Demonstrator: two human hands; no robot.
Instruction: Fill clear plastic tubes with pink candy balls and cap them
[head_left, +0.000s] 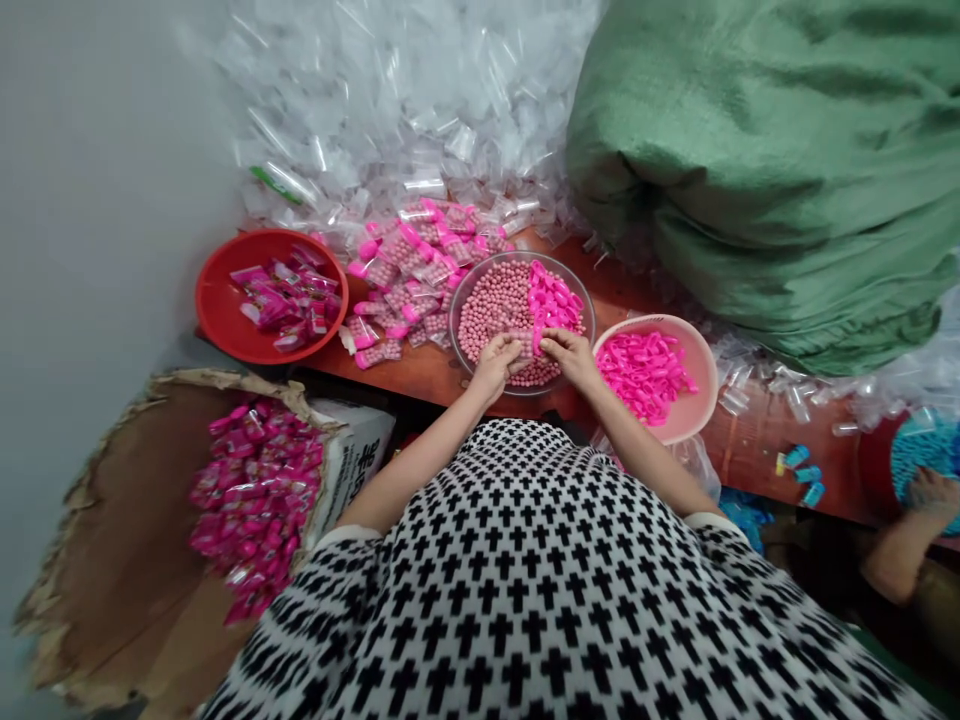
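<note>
My left hand (496, 362) and my right hand (568, 355) meet over the near rim of a clear bowl (579, 290) that holds small pale pink balls (495, 300) and bright pink plastic pieces (553, 298). Both hands have their fingers curled together on a small clear packet of pink balls (529, 350) between them. A pink bowl (694, 355) of bright pink plastic pieces sits just right of my right hand.
A red bowl (217, 300) of filled pink packets stands at the left, with loose filled packets (409, 275) beside it. Empty clear bags (390, 110) pile up behind. A green sack (772, 150) fills the right. A cardboard box (112, 520) holds pink packets. Another person's hand (930, 490) rests at the right edge.
</note>
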